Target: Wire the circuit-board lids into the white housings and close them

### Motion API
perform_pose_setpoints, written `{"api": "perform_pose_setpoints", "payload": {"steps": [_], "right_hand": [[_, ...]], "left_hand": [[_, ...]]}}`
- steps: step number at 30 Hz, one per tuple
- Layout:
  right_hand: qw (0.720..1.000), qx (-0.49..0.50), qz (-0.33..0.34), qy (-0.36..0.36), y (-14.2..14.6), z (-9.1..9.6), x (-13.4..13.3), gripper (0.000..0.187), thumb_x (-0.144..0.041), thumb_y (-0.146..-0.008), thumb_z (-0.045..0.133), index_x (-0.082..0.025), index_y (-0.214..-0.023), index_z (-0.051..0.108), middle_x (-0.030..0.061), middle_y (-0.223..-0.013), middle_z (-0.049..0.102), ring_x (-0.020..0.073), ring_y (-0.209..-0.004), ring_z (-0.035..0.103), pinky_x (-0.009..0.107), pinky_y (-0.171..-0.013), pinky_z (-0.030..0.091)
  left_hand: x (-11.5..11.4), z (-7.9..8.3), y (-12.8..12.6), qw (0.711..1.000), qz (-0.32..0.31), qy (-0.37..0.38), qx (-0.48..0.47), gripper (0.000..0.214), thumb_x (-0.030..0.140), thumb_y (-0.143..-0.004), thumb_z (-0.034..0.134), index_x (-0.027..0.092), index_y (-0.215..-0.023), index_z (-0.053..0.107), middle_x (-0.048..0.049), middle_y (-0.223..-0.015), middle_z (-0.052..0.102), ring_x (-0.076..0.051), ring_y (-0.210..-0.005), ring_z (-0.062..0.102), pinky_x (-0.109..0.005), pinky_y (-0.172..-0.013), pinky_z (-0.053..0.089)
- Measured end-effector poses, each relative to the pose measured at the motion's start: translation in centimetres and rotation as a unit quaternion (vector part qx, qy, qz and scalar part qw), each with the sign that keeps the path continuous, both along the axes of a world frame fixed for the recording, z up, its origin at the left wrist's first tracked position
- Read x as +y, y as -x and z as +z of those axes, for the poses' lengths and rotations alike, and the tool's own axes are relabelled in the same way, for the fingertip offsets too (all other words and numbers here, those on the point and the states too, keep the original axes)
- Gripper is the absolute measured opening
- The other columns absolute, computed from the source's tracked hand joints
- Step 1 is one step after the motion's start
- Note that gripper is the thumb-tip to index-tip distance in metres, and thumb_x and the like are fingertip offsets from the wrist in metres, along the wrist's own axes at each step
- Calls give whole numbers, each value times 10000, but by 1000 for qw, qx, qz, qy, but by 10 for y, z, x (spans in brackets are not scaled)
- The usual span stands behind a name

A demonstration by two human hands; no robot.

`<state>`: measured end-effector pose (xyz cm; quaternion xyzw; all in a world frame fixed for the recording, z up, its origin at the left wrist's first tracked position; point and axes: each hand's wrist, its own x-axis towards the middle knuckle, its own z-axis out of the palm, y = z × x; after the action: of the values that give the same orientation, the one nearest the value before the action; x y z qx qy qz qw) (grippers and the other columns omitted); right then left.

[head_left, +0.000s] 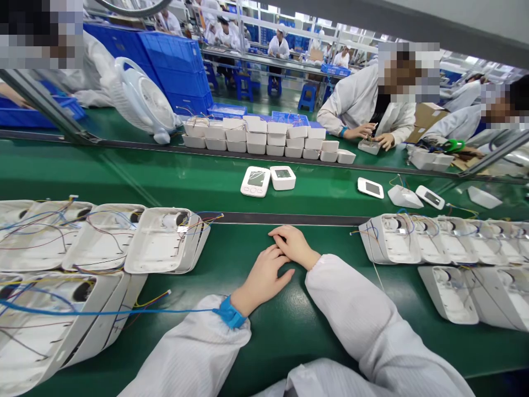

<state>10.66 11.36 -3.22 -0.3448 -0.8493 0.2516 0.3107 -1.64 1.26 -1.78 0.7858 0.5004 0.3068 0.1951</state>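
My left hand (264, 278) rests on the green bench (285, 336), fingers stretched forward and thumb apart. A blue wrist strap (230, 313) circles that wrist, and its cord runs off to the left. Touching its fingertips is my right hand (296, 247), laid loosely with extended fingers near the bench's dark back strip. Neither hand shows anything in its grasp. Nearest on the left stands an open white plastic housing (159, 251) with wires and a small motor-like cylinder inside. To the right is a row of similar white housings (399, 242).
Two white display units (255, 182) lie on the green belt ahead, with more parts farther right. Stacked white housings (256, 140) line the opposite bench near a white fan (142, 102). A co-worker (363, 105) handles a housing there. Loose wires stick out on both sides.
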Motion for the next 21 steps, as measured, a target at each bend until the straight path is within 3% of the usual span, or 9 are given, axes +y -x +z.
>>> {"api": "perform_pose_setpoints", "payload": {"steps": [21], "right_hand": [[1000,-4,-4,6,0,2,-1,206,-116,-893,552,-207,-968,721,30,-998,736,172,-960,654,329,-920,485]], "left_hand": [[0,-3,1,1000,-1,-1,3,204,289,-849,627,211,-1026,688,-72,-1107,677,-281,-1145,547,-490,-1010,447]]}}
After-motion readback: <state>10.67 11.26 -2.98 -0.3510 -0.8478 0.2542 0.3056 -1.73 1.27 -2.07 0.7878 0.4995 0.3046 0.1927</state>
